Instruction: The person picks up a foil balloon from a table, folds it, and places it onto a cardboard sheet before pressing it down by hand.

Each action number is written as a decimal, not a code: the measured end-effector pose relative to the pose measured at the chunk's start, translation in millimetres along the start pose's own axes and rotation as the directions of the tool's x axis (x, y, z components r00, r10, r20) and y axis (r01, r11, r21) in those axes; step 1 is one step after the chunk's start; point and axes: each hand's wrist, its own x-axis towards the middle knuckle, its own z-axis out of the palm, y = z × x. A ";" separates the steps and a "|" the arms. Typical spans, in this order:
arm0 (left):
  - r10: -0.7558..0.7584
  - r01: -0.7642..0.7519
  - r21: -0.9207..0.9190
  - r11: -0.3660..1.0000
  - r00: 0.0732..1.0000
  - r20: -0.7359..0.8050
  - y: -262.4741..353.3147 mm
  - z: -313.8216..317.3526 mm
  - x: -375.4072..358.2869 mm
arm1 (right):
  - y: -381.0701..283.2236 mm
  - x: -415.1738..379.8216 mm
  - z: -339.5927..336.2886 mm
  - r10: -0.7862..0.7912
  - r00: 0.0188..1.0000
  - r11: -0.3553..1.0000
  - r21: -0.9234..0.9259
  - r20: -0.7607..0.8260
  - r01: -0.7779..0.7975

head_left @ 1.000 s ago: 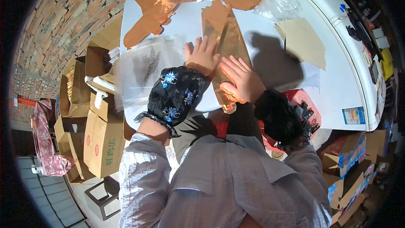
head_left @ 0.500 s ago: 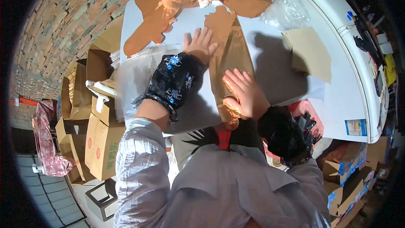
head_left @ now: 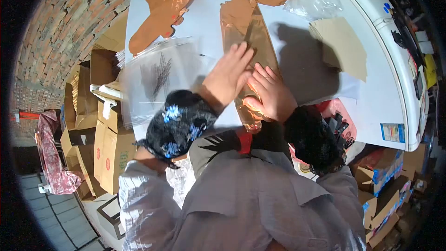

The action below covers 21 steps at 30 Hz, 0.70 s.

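Observation:
A long shiny copper-coloured foil piece lies lengthwise on the white table in front of me. My left hand lies flat on its left side, fingers together and pointing up the strip. My right hand presses flat on the near end of the foil, fingers spread. Both wrists wear black lace cuffs. Neither hand grips anything.
More copper foil shapes lie at the far end of the table. A clear plastic bag stack sits at the left edge, crumpled clear plastic and tan paper sheets to the right. Cardboard boxes stand on the floor left.
My left hand slid back down from the upper left of the foil and now lies beside my right hand. The right hand stayed pressed on the foil's near end.

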 end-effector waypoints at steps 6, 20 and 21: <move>-0.019 0.020 0.176 0.984 1.000 -0.006 13.4 22.2 -22.9 | 0.4 0.5 1.9 -0.039 0.998 0.999 -0.024 -0.042 0.038; -0.034 0.024 0.189 0.982 0.998 0.051 11.3 26.8 -24.6 | 55.1 33.8 -6.0 -0.037 0.992 0.995 -0.101 -0.119 0.025; -0.032 0.021 0.191 0.981 0.998 0.054 11.6 26.4 -24.5 | 67.5 34.9 -0.5 -0.059 0.991 0.990 -0.133 -0.118 0.043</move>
